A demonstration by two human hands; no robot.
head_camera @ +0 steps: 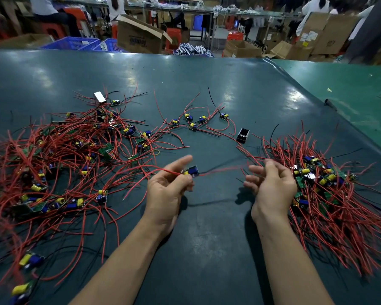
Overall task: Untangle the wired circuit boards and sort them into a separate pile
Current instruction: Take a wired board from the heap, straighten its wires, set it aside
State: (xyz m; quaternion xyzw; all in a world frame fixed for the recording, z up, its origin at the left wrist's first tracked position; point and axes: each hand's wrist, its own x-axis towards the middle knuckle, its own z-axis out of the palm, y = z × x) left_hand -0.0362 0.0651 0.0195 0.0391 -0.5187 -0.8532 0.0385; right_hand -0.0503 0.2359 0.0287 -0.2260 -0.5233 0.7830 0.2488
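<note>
A big tangled heap of small circuit boards with red and black wires [53,164] covers the left of the dark table. A second pile of boards [326,186] lies at the right, its wires fanned out. My left hand [167,190] pinches one small board [191,171] with blue and yellow parts, held above the table between the piles. Its red and black wires stretch, blurred, toward my right hand [271,186], which pinches their far end with curled fingers beside the right pile.
Several separate boards [194,123] lie at the table's middle back. A small black block [243,135] and a white block [99,97] sit nearby. A green table [350,84] adjoins on the right. Cardboard boxes, blue crates and seated people fill the background.
</note>
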